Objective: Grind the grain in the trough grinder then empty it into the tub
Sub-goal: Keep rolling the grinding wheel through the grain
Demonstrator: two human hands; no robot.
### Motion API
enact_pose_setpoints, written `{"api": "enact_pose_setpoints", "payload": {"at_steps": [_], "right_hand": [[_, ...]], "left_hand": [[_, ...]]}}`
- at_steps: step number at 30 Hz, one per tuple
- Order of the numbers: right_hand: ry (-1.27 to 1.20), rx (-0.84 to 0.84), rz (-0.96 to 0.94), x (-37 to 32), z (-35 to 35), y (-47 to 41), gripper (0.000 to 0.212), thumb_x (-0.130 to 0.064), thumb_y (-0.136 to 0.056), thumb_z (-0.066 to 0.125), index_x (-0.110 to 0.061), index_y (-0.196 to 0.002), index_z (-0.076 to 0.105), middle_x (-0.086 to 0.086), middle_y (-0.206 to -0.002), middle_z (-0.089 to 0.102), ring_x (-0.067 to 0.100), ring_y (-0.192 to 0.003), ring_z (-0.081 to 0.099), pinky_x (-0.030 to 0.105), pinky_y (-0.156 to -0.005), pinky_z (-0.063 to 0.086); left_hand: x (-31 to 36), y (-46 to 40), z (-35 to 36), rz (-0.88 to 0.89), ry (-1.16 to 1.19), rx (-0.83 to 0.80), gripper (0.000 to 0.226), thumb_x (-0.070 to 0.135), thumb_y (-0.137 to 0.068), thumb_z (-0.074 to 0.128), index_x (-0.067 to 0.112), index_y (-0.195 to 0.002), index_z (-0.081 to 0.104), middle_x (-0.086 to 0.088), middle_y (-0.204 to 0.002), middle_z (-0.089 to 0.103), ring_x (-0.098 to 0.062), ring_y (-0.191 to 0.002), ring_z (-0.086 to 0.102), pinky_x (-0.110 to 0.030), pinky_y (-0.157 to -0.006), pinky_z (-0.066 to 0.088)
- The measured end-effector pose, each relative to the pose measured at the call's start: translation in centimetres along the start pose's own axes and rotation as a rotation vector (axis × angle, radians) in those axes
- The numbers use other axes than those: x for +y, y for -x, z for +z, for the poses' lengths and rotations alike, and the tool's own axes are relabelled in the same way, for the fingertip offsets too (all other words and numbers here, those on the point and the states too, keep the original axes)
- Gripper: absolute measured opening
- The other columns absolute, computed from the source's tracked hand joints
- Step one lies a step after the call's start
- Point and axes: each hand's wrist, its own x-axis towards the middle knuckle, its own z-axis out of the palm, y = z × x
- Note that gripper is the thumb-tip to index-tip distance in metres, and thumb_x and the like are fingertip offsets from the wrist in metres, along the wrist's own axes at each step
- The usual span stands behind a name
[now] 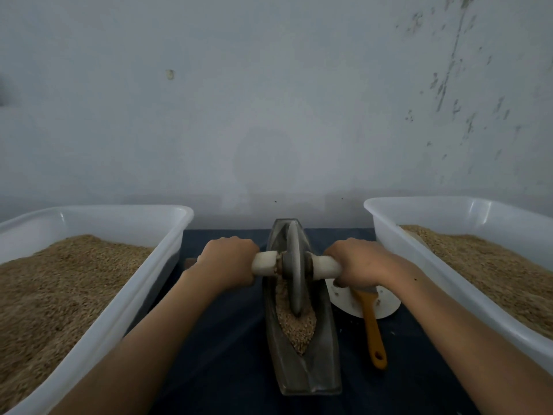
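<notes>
A dark metal trough grinder (320, 366) lies lengthwise on the table in front of me. Brown grain (297, 327) fills its near end. A grey grinding wheel (294, 265) stands upright in the groove, about midway along the trough. A white axle handle (264, 263) runs through the wheel to both sides. My left hand (226, 262) grips the left end of the handle. My right hand (357, 263) grips the right end. A white tub (161, 256) with grain stands at the left, and another white tub (398, 244) with grain stands at the right.
A dark blue cloth (227, 354) covers the table. A brush with an orange handle (372, 327) lies on a white plate (386, 304) just right of the trough, under my right wrist. A grey wall stands close behind.
</notes>
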Motion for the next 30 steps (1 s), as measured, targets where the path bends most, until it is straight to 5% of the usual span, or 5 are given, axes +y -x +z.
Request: {"api": "enact_pose_setpoints", "payload": {"at_steps": [5, 17, 21, 27, 30], "right_hand": [[0.056, 0.344, 0.021, -0.4, 1.4, -0.6, 0.015, -0.02, -0.09, 0.055, -0.03, -0.088, 0.044, -0.002, -0.097, 0.064, 0.019, -0.085, 0.059, 0.029, -0.066, 0.033], [-0.052, -0.138, -0.005, -0.2, -0.7, 0.5, 0.044, -0.024, -0.081, 0.073, -0.023, -0.123, 0.059, 0.0, -0.111, 0.065, 0.017, -0.097, 0.061, 0.031, -0.079, 0.05], [-0.071, -0.059, 0.003, 0.0, -0.2, 0.3, 0.04, -0.023, -0.083, 0.07, -0.026, -0.121, 0.059, -0.001, -0.111, 0.065, 0.017, -0.099, 0.061, 0.031, -0.077, 0.047], [0.063, 0.298, 0.025, -0.7, 1.1, -0.4, 0.017, -0.02, -0.089, 0.058, -0.027, -0.104, 0.055, 0.0, -0.103, 0.064, 0.018, -0.086, 0.057, 0.03, -0.068, 0.034], [0.064, 0.236, 0.019, -0.6, 0.8, -0.3, 0.021, -0.022, -0.089, 0.059, -0.026, -0.109, 0.057, 0.0, -0.104, 0.063, 0.019, -0.09, 0.058, 0.03, -0.069, 0.035]], "left_hand": [[0.3, -0.1, 1.0, -0.047, 0.031, 0.198, 0.021, 0.032, -0.085, 0.056, 0.023, -0.103, 0.052, 0.0, -0.098, 0.061, -0.021, -0.089, 0.059, -0.031, -0.068, 0.035], [0.3, 0.5, -1.1, -0.007, 0.069, -0.224, 0.047, 0.035, -0.078, 0.07, 0.018, -0.119, 0.055, -0.001, -0.101, 0.061, -0.015, -0.08, 0.05, -0.03, -0.073, 0.041], [0.6, 0.2, -0.5, -0.019, 0.013, -0.075, 0.039, 0.035, -0.079, 0.067, 0.02, -0.115, 0.058, 0.0, -0.1, 0.063, -0.017, -0.082, 0.055, -0.03, -0.07, 0.039], [0.0, -0.2, 0.6, -0.016, 0.103, 0.089, 0.034, 0.035, -0.081, 0.064, 0.032, -0.114, 0.059, 0.002, -0.108, 0.051, -0.021, -0.097, 0.057, -0.031, -0.073, 0.037], [0.0, -0.2, 0.6, -0.009, 0.099, 0.078, 0.035, 0.034, -0.08, 0.064, 0.031, -0.114, 0.059, 0.002, -0.107, 0.056, -0.02, -0.097, 0.057, -0.03, -0.072, 0.037]]}}
